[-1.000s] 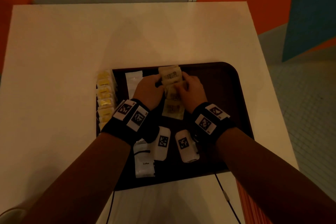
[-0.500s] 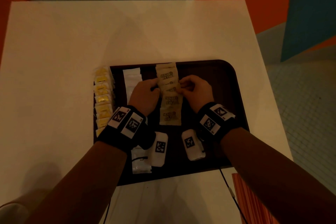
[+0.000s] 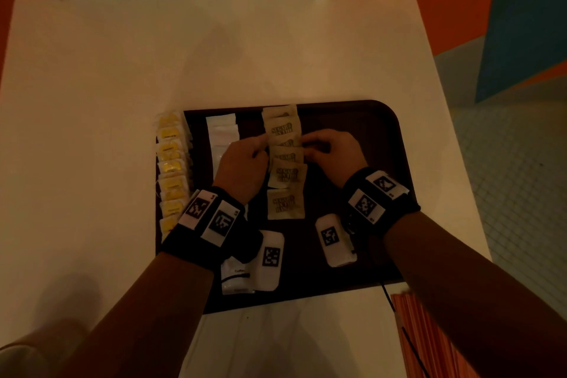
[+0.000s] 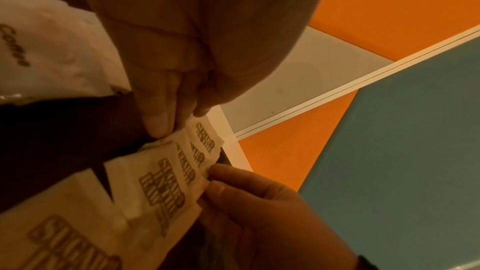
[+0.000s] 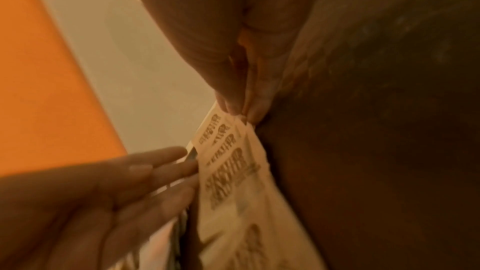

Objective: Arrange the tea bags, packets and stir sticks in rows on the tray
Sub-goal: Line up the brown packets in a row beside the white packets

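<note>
Head view shows me, since a second ago, my left hand [image 3: 242, 163] and right hand [image 3: 333, 152] moved apart to the sides of the brown sugar packets [image 3: 283, 163], which now lie fanned in a column mid-tray [image 3: 383, 138]. Left fingers [image 4: 155, 118] lie straight against the edge; right fingers [image 4: 221, 174] pinch one packet's edge. I judge this row nearly squared.

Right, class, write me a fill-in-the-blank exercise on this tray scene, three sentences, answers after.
1. Both hands work on the row of brown sugar packets lying on the dark ____.
2. The row of yellow tea bags runs along the tray's ____ edge.
3. The white packets lie between the yellow tea bags and the ____ packets.

Answers: tray; left; brown sugar
</note>
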